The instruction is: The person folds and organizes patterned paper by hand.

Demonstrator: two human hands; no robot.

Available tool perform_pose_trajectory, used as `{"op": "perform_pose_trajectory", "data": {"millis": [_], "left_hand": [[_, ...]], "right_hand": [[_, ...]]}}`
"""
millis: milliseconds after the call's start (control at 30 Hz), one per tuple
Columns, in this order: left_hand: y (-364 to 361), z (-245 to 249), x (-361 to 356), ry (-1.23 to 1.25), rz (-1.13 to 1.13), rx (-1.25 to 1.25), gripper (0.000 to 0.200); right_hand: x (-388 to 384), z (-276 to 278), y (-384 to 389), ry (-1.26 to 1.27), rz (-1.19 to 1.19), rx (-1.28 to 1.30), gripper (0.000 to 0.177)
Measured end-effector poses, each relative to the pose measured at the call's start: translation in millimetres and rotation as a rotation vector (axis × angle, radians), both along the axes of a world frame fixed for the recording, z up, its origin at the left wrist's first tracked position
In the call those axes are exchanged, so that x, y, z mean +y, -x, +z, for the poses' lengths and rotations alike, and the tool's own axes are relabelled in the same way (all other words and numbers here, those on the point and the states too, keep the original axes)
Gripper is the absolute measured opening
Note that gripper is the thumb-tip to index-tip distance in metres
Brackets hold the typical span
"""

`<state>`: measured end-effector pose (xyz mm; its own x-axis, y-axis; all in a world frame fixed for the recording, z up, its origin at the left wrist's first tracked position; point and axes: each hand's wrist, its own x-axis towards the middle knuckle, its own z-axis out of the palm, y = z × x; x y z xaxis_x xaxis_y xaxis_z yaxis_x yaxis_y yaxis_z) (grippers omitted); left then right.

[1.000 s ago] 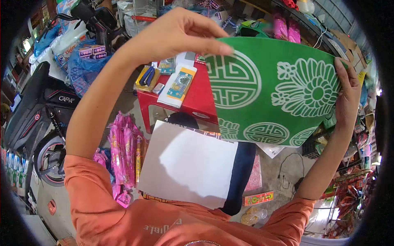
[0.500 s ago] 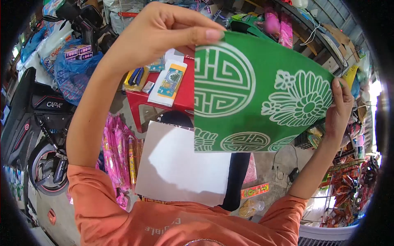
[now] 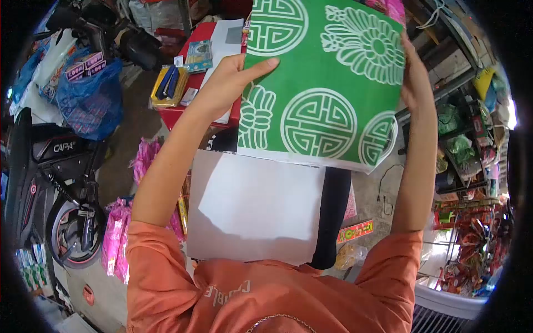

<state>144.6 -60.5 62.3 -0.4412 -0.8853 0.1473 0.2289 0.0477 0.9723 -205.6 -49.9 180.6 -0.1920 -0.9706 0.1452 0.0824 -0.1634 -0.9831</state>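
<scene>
Green sheet (image 3: 322,83), white roundel & flower print: held up in mid-air, centre to right of scene, tilted, in front of the red table and above the white sheet.

L to R:
- Motorbike (image 3: 61,166): parked far left.
- Blue plastic bag (image 3: 89,100): just beyond the bike, w/ small boxes on top.
- Pink packets (image 3: 119,238): on the floor beside the bike's wheel.
- Red table (image 3: 183,111): farther back, carries a yellow box (image 3: 169,83) & printed packs.
- Left hand (image 3: 233,83): clamped on the sheet's left edge, thumb across the printed face, other fingers hidden behind.
- White sheet (image 3: 255,205): lies flat, near the person, directly below the green one.
- Right hand (image 3: 413,77): closed on the upper right edge, fingertips mostly hidden behind.
- Red-green packet (image 3: 355,231): on the floor betw. the white sheet & the right arm.
- Rack of red packets (image 3: 472,250): near right.
</scene>
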Motion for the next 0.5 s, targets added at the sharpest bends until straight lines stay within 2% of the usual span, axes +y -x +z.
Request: {"op": "perform_pose_trajectory", "data": {"millis": [33, 100, 133, 267, 467, 500], "left_hand": [[-4.3, -9.5, -6.5, -0.055, 0.033, 0.008, 0.040], [-16.5, -23.4, -15.7, -0.164, 0.094, 0.015, 0.039], [-20.0, -24.1, -14.5, -0.169, 0.148, 0.039, 0.038], [-39.7, -16.9, -5.9, -0.219, 0.234, -0.078, 0.040], [-52.1, -12.3, 13.3, -0.152, 0.311, 0.013, 0.037], [-51.9, -11.1, 18.4, -0.142, 0.331, 0.035, 0.036]], "right_hand": [[-1.7, -21.5, -2.0, 0.002, 0.028, 0.049, 0.048], [12.9, -50.3, -7.2, -0.148, 0.141, 0.172, 0.044], [3.2, -73.7, 12.3, -0.201, 0.178, 0.287, 0.038], [28.1, -101.9, -23.1, -0.183, 0.275, 0.086, 0.040], [50.6, -118.9, -23.4, -0.061, 0.371, -0.163, 0.038], [58.4, -120.3, -26.7, -0.067, 0.363, -0.050, 0.038]]}}
